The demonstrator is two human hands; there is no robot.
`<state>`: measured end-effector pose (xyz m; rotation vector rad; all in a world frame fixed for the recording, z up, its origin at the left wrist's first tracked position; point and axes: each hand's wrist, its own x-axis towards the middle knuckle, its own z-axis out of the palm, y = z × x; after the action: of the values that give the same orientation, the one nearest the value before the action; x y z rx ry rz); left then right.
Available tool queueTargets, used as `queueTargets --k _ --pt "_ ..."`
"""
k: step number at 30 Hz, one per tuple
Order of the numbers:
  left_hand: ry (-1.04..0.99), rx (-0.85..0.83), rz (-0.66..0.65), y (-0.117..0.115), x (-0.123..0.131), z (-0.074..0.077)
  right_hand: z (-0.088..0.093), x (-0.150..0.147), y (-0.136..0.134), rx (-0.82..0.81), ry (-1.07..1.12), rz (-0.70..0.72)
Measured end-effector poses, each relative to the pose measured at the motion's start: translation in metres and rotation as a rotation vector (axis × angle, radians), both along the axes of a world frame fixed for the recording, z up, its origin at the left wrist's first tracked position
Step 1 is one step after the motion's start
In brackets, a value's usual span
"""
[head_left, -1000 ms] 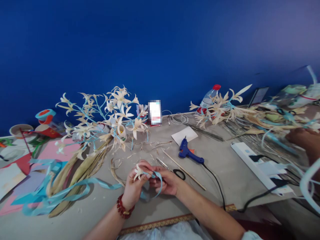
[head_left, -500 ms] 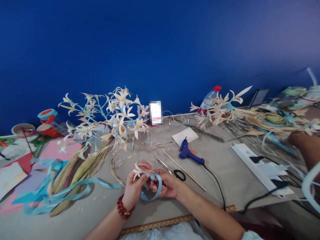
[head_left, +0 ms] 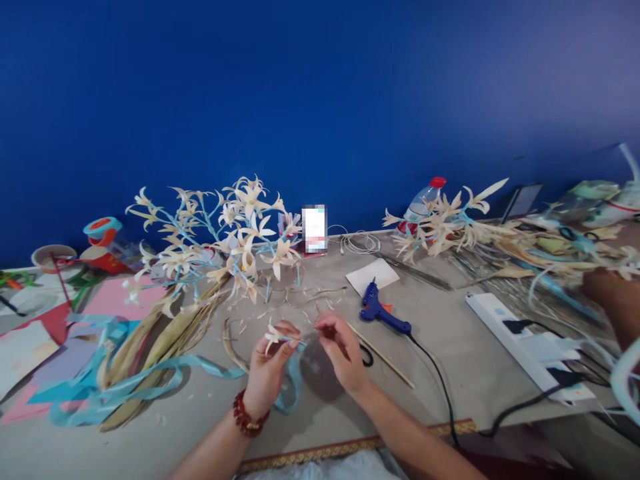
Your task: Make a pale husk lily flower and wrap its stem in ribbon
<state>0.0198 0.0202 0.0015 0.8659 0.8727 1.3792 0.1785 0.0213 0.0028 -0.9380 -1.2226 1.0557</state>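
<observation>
My left hand (head_left: 270, 367), with a red bead bracelet at the wrist, pinches the short stem of a small cream artificial flower (head_left: 273, 335). Light blue ribbon (head_left: 294, 383) hangs from that stem in a loop toward the table and also trails away to the left. To the right of the stem, my right hand (head_left: 346, 357) is apart from the flower. Its fingers are bent, with a gap to the thumb, and nothing shows between them. Scissors (head_left: 368, 355) lie beside this hand, mostly covered by it, and a thin wooden stick (head_left: 393, 367) passes next to them.
A blue glue gun (head_left: 377, 310) rests near white paper (head_left: 367, 272). A white power strip (head_left: 520, 353) with black cords is at right, near another person's hand (head_left: 607, 293). Finished-looking flower stems (head_left: 250, 200) stand at the back left, above dried husks (head_left: 175, 333) and coloured paper (head_left: 120, 297).
My right hand has let go of the ribbon and moved up and right from the stem. The ribbon loop has dropped below my left hand, which still holds the flower.
</observation>
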Motion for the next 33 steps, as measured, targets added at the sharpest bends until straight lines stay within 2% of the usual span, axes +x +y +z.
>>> queueTargets --k 2,4,8,14,18,26,33 --pt "0.018 0.021 -0.004 0.001 0.0 0.002 0.008 0.002 -0.003 0.21 -0.208 -0.025" --pt "0.029 0.027 -0.012 0.001 0.001 0.002 0.013 0.002 -0.004 0.264 -0.314 0.023" --pt "0.035 0.034 -0.025 0.001 0.002 0.002 0.011 -0.004 -0.003 0.222 -0.325 0.084" --pt "0.055 0.013 -0.028 0.001 0.003 0.001 0.004 -0.01 -0.002 0.163 -0.255 0.069" --pt "0.056 0.006 -0.031 0.001 0.003 0.003 0.003 -0.01 -0.002 0.084 -0.156 0.115" --pt "0.015 -0.023 -0.059 0.001 0.003 0.004 -0.005 -0.013 0.001 -0.262 0.297 0.323" --pt "0.026 -0.003 -0.033 0.001 0.003 0.004 -0.009 -0.014 0.003 -0.393 0.356 0.34"
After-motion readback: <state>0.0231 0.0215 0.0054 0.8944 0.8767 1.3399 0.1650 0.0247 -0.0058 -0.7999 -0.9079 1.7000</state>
